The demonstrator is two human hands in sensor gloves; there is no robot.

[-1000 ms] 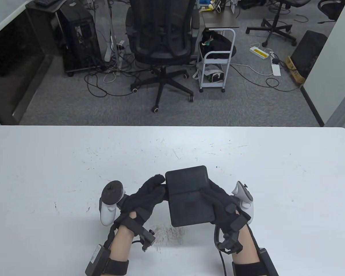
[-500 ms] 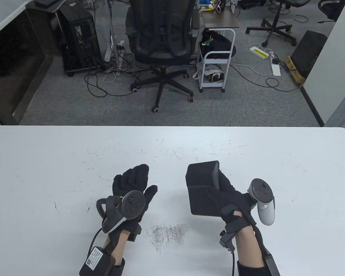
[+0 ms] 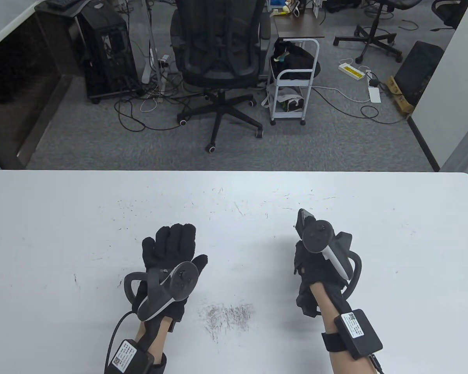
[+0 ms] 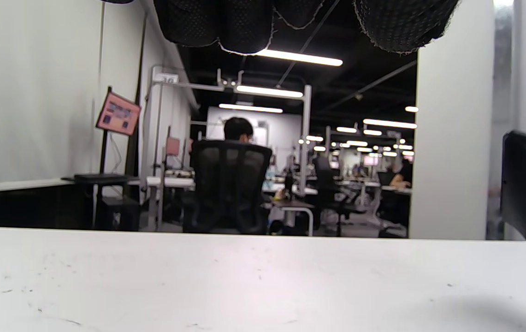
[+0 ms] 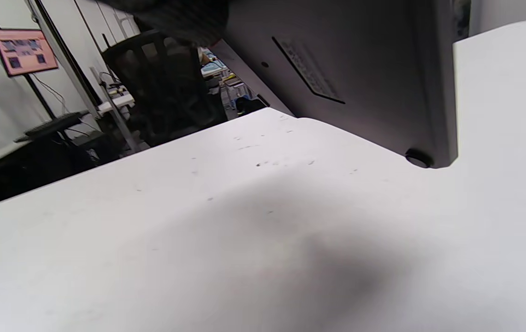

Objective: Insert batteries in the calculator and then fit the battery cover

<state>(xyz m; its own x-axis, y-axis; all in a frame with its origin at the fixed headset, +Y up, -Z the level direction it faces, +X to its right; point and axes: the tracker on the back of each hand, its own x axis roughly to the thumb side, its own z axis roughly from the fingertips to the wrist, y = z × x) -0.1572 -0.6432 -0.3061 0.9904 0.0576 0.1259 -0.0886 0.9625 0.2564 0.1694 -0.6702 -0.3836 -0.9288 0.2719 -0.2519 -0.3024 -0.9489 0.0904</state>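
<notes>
The right hand [image 3: 316,265] grips the black calculator [image 5: 359,69], tipped on edge above the white table [image 3: 62,218]; from above only a sliver of it shows beyond the tracker [image 3: 327,243], while the right wrist view shows its back with a label and a rubber foot. The left hand [image 3: 171,249] lies flat, fingers spread, well to the calculator's left, holding nothing
</notes>
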